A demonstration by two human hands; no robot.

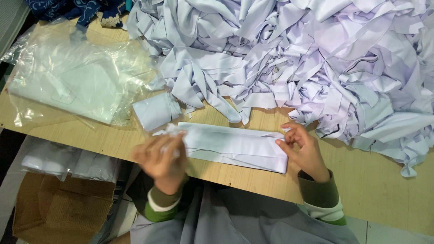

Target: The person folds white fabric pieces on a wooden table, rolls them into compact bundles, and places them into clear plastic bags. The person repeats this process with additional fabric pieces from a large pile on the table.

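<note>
Both hands' fingers pinch one folded white cloth strip (235,145): left hand (160,158) blurred, right hand (304,149) at its end.

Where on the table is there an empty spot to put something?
Bare table shows right of the right hand, below the big heap of white cloth strips. A thin strip runs along the near edge under the plastic bags. The back and the middle, around the folded cloth, are crowded.

I'm in a garment packing workshop. A big heap of white cloth pieces (307,58) covers my wooden table (375,190) (clear plastic bags (77,77) alongside), with a cardboard box (58,210) below.
</note>
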